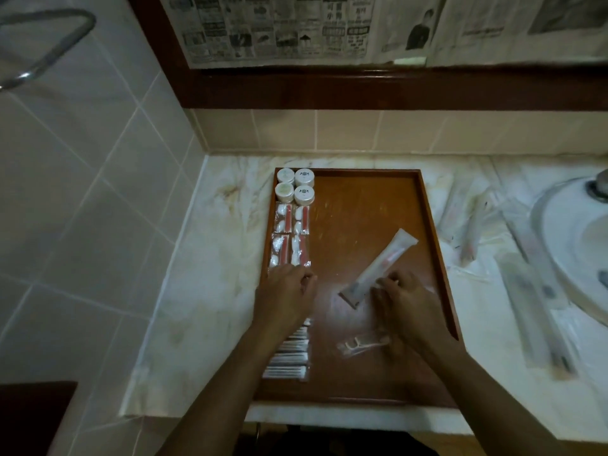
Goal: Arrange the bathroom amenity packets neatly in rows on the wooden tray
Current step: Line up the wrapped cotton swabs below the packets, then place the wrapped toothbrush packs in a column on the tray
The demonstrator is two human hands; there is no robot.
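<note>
Right hand pinching long toothbrush packet over wooden tray, left hand – fingers loosely curled – grip unclear

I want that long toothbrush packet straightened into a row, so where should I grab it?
Pinch the toothbrush packet at its near end, coming from the right, where the right hand already meets it. It lies flat and diagonal on the tray, so swivelling from one end squares it.

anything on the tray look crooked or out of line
Yes: the long packet lies diagonally across the wooden tray, held by the right hand, while the packets down the left edge sit in straight rows.
</note>
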